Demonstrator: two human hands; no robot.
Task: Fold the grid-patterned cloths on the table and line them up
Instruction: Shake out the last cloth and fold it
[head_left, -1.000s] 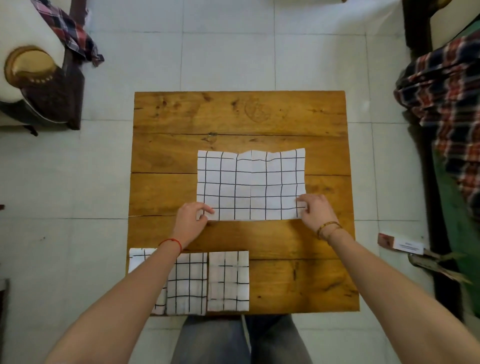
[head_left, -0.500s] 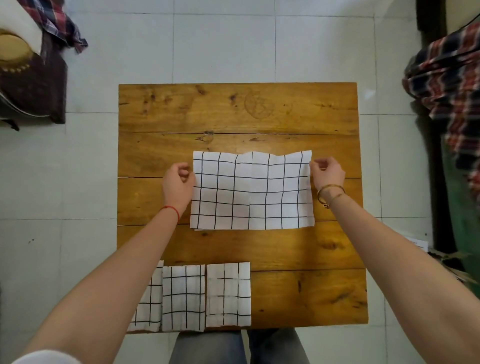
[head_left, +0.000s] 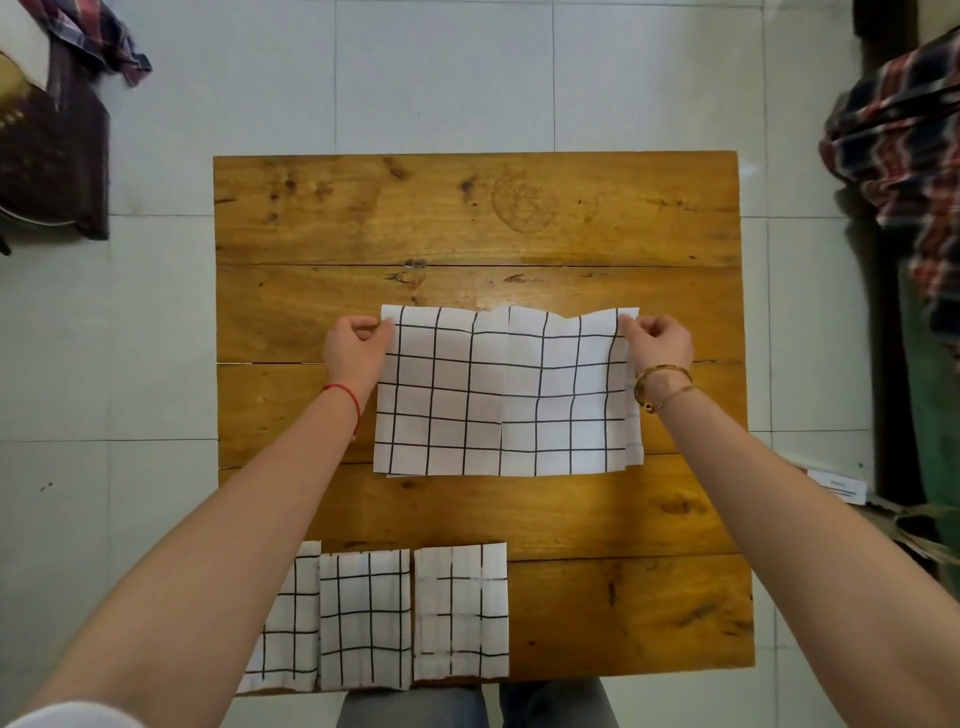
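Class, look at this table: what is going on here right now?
A person is folding grid-patterned cloths on a wooden table. The left hand and right hand each pinch a far corner of the larger cloth, which lies in the middle of the table. Three folded cloths sit side by side along the near edge.

A square counter of warm brown wooden planks (head_left: 467, 218) stands on a pale tiled floor (head_left: 441, 78); plaid red-and-navy fabric (head_left: 904, 135) drapes dark furniture at right.

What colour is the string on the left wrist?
Red, a thin string bracelet on the left wrist; head view.
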